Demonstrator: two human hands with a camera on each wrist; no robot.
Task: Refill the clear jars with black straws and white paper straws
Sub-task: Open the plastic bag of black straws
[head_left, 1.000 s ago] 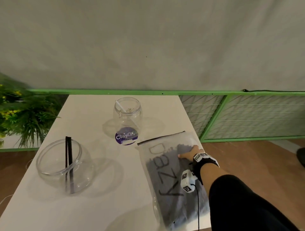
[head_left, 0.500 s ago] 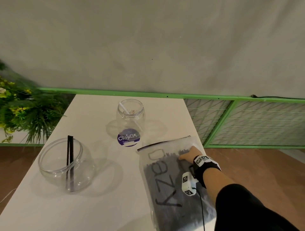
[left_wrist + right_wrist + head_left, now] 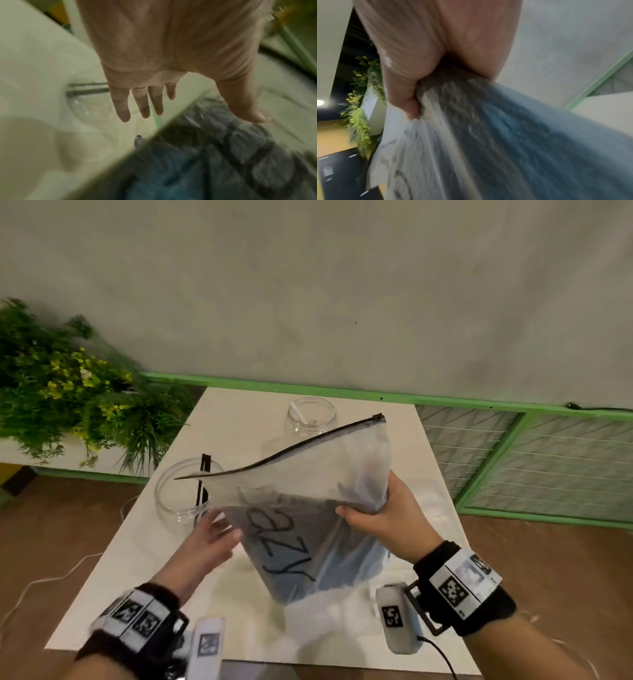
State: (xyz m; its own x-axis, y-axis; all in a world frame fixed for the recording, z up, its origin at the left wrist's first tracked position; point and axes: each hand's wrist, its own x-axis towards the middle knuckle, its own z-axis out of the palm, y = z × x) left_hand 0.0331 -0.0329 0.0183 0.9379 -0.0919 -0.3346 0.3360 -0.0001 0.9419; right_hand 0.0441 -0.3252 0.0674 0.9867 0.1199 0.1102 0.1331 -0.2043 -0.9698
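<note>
A frosted zip bag (image 3: 308, 491) with dark straws inside and black lettering is lifted off the white table (image 3: 239, 422), zipper edge uppermost. My right hand (image 3: 373, 515) grips its right side, thumb in front, fingers behind. The left hand (image 3: 222, 527) is spread with straight fingers at the bag's lower left edge. Behind it stands a wide clear jar (image 3: 178, 494) with two black straws (image 3: 204, 463). A smaller clear jar (image 3: 311, 417) holding a white straw (image 3: 298, 412) is at the back. The blurred right wrist view shows the hand (image 3: 419, 88) clenched on the bag (image 3: 488, 135).
A leafy plant (image 3: 68, 405) fills the far left beyond the table. A green rail with mesh panels (image 3: 531, 457) runs along the back and right. A white cable (image 3: 51, 577) lies on the brown floor at the left.
The bag lay flat on the table under my right hand; now it is raised and tilted up in that hand. The left hand has come into view beside it.
</note>
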